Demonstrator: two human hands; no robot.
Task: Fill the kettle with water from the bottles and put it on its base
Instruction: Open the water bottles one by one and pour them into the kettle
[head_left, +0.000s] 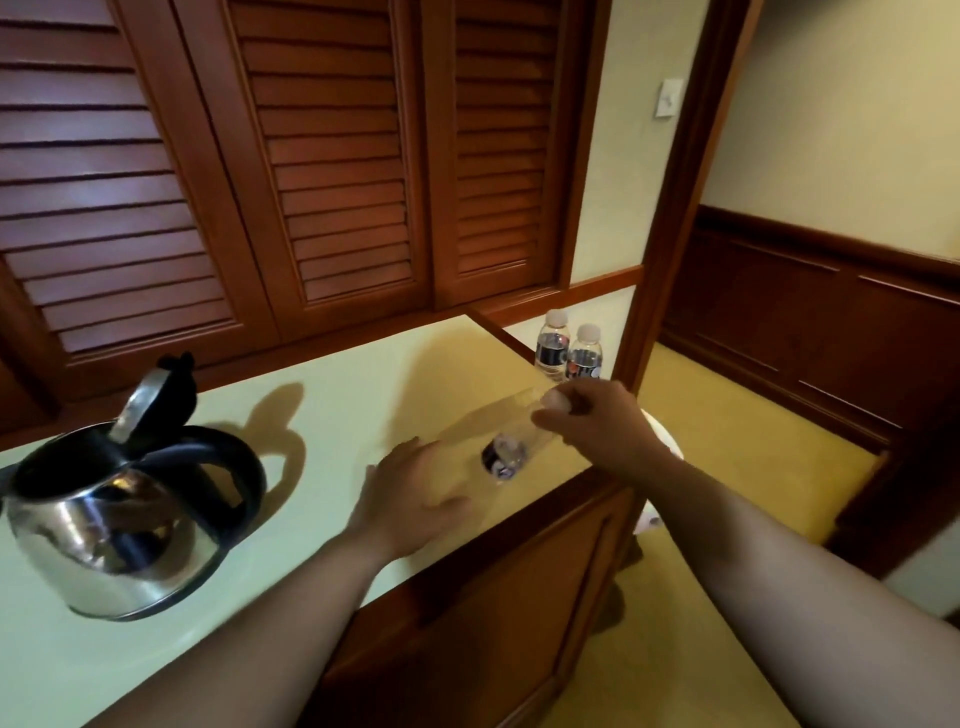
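A steel kettle (111, 525) with a black handle stands at the left of the pale counter (332, 395), its lid tipped up open. A clear plastic bottle (511, 447) with a dark label is held tilted above the counter's right end. My right hand (597, 421) grips its white-capped top. My left hand (410, 499) is beside its lower end, fingers spread, palm near the counter. Two capped water bottles (569, 351) stand upright on a lower shelf behind. No kettle base is visible.
Louvred wooden doors (322, 171) rise behind the counter. The counter's wooden front edge (519, 545) drops to a yellow carpeted floor (753, 467) on the right. A white object (670, 441) shows partly behind my right wrist.
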